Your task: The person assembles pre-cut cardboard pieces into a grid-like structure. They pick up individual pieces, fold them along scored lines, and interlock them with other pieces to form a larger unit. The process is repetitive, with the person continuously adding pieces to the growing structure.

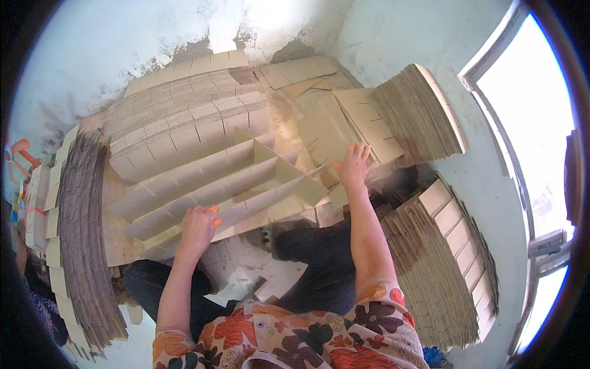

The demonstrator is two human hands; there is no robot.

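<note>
Slotted cardboard strips (215, 184) stand interlocked under the clenched left hand (198, 226); right hand (353, 166) spreads released.

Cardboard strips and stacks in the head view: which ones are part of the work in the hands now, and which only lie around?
In hand:
- cardboard divider grid, held by the left hand
- loose slotted strips, touched by the right hand

Lying about:
- flat strip pile behind the grid
- stack on edge at left
- stacks at right
- white scraps on the floor

Daylight from the blown-out window (541, 123) (glare on the wall (270, 18) too); fisheye edges bend, corners black.
</note>
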